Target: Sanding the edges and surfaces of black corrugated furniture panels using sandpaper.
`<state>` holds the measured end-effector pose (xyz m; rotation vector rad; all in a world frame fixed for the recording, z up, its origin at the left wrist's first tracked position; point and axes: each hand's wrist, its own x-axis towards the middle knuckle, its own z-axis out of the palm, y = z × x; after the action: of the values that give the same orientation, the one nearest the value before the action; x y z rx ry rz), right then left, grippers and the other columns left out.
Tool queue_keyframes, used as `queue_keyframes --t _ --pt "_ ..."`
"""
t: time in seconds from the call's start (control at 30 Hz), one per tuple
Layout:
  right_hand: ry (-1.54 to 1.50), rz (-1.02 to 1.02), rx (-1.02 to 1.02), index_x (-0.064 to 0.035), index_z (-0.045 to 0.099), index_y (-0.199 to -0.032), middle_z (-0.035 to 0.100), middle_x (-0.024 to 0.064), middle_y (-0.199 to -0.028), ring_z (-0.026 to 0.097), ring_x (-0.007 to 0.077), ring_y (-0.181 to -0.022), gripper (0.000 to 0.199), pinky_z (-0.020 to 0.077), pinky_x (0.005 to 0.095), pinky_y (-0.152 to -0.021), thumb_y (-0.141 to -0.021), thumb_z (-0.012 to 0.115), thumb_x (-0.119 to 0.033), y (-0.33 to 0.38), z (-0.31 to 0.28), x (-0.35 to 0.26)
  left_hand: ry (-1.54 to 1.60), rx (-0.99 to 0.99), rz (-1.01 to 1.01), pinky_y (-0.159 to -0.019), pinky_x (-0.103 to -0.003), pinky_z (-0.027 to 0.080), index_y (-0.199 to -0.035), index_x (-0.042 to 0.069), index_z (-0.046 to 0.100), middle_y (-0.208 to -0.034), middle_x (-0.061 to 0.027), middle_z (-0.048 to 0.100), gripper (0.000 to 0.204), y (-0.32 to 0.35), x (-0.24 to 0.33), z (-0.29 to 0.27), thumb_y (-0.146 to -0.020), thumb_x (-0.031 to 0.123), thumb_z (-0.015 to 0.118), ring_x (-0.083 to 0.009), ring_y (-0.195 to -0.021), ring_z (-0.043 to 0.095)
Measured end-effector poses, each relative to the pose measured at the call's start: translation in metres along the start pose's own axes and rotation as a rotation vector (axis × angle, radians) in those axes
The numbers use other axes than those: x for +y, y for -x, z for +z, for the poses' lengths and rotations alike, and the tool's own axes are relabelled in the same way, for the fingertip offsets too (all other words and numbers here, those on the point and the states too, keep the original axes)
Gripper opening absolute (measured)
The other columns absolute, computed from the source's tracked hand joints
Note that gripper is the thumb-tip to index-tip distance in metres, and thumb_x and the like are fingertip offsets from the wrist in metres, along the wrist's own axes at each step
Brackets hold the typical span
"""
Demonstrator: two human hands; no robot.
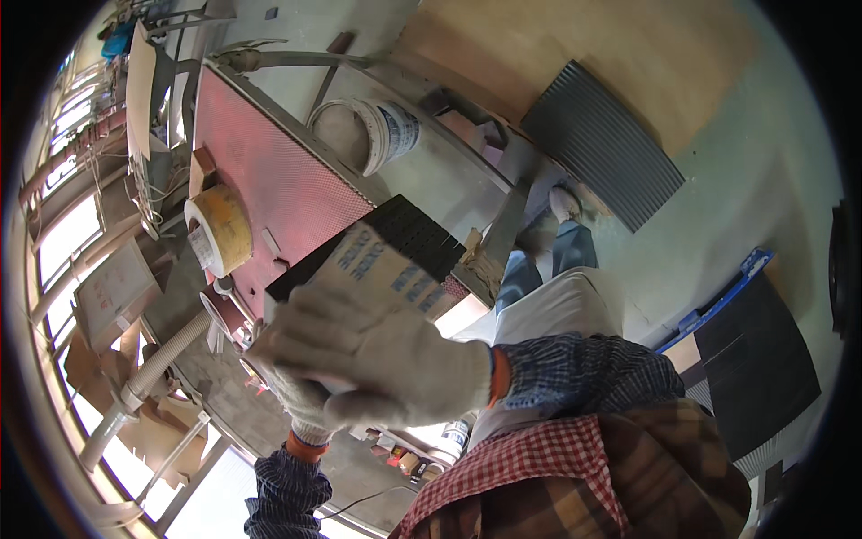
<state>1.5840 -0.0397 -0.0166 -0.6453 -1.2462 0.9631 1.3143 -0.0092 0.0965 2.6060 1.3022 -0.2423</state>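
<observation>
My right hand, in a pale work glove, lies across the front of a brown paper sheet with blue print, which looks like the back of sandpaper. Its fingers reach left over the sheet's near end, and the thumb is tucked below. My left hand, gloved too, is under and beside the right one, with its fingers mostly hidden. Beneath the sheet is a black panel with rows of slots. That panel rests at the near end of a bench topped in red, dimpled material.
A large yellow tape roll and a small wood block are on the bench's left side. A white bucket stands beyond the bench. Dark ribbed sheet lies on the floor right. A ducting hose runs at left.
</observation>
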Motion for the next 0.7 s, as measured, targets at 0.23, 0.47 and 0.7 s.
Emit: queue_keyframes --t 0.23,0.47,0.7 --pt "0.095 0.579 0.238 -0.0054 0.065 -0.149 0.066 0.0204 -0.148 0.061 0.0418 -0.139 0.05 0.0451 0.0509 -0.123 -0.106 0.067 -0.029 0.02 -0.032 0.096 -0.079 0.039 -0.052 -0.131 -0.064 0.025 -0.176 -0.005 0.009 -0.176 -0.0334 0.022 0.153 0.003 0.011 -0.003 -0.079 0.095 0.072 -0.0512 -0.163 0.027" --pt "-0.038 0.111 0.119 -0.0106 0.066 -0.15 0.065 0.018 -0.149 0.056 0.0384 -0.145 0.051 0.0383 0.0534 -0.127 -0.105 0.066 -0.035 0.004 0.019 0.032 -0.001 0.028 -0.093 -0.128 -0.069 0.025 -0.176 -0.002 0.007 -0.174 -0.0344 0.024 0.151 0.0 0.007 -0.001 -0.073 0.068 0.091 -0.0547 -0.16 0.028" --pt "-0.186 0.733 0.265 -0.0046 0.066 -0.149 0.071 0.0205 -0.134 0.066 0.0384 -0.13 0.049 0.0506 0.0471 -0.117 -0.11 0.064 -0.035 0.014 -0.033 0.107 -0.071 0.023 -0.019 -0.13 -0.066 0.026 -0.177 -0.002 0.007 -0.176 -0.0336 0.021 0.15 0.005 0.006 -0.007 -0.077 0.079 0.084 -0.0522 -0.163 0.026"
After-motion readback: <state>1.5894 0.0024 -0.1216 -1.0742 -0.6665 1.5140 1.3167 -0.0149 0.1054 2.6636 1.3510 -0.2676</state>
